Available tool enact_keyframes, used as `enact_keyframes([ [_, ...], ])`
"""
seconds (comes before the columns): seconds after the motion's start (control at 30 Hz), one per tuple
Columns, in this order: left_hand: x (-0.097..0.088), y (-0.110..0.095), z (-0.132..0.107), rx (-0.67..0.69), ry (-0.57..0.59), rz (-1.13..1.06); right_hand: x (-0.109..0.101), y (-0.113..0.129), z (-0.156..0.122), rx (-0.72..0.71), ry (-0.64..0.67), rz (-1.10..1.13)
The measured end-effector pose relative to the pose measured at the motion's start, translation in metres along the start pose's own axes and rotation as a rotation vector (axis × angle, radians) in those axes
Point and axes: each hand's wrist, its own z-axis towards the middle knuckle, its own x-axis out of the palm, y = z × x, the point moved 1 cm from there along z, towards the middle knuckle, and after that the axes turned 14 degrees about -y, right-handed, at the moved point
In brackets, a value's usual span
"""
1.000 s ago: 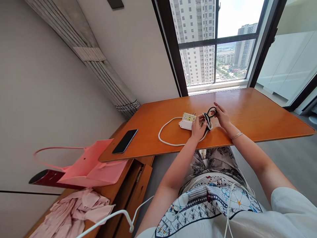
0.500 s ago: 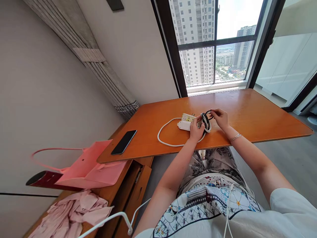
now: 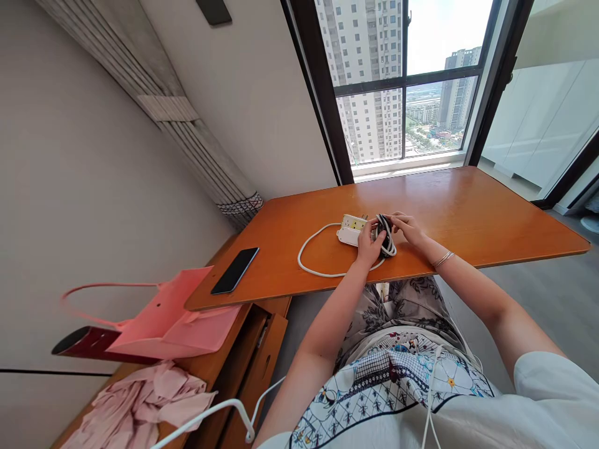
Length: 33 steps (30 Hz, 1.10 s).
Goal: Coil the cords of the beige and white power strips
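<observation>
Cable coil (image 3: 385, 236), black and white strands bunched together, sits over the worktop (image 3: 468, 212) just right of the power strip (image 3: 352, 222), and your left hand (image 3: 369, 246) is closed round it. Your right hand (image 3: 409, 229) has its fingertips together at the coil's far edge; whether that grip has hold of a strand, you cannot tell. Bundling looks well advanced, since the dark strands lie compactly in the coil; outside it you have the white cord (image 3: 314, 270), in a wide loose loop from the strip's left end round in front. Farther left of the strip lies your phone (image 3: 235, 270). Farther still that way, and lower, you have a pink bag (image 3: 206, 330), open but with no contents visible, a dark red cylinder (image 3: 100, 344) beside it, and a cabinet (image 3: 270, 348) whose inside is too dark to read.
</observation>
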Motion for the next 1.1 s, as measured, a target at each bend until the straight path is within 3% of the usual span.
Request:
enact_keyframes([
  [0.07,-0.001,0.000,0.001,0.027,0.012,0.013,-0.001,0.000,-0.001,0.033,0.026,0.021],
  [0.37,0.002,-0.003,0.001,0.220,-0.038,-0.044,-0.005,0.003,-0.002,-0.082,0.025,-0.156],
  [0.57,0.000,-0.004,-0.001,0.241,-0.094,-0.040,0.002,0.001,-0.004,-0.073,-0.111,-0.178],
  [0.73,0.000,0.001,-0.007,0.221,-0.215,-0.049,0.006,-0.002,-0.002,0.010,-0.082,-0.104],
  [0.9,0.001,0.000,-0.010,0.271,-0.338,-0.112,0.002,-0.004,0.004,-0.021,-0.183,-0.216],
  [1.0,-0.001,-0.005,-0.013,0.329,-0.253,-0.080,0.002,-0.010,0.009,0.033,-0.226,-0.190],
  [1.1,-0.003,-0.015,-0.016,0.484,-0.028,-0.038,0.004,-0.018,0.015,0.224,-0.243,-0.027],
])
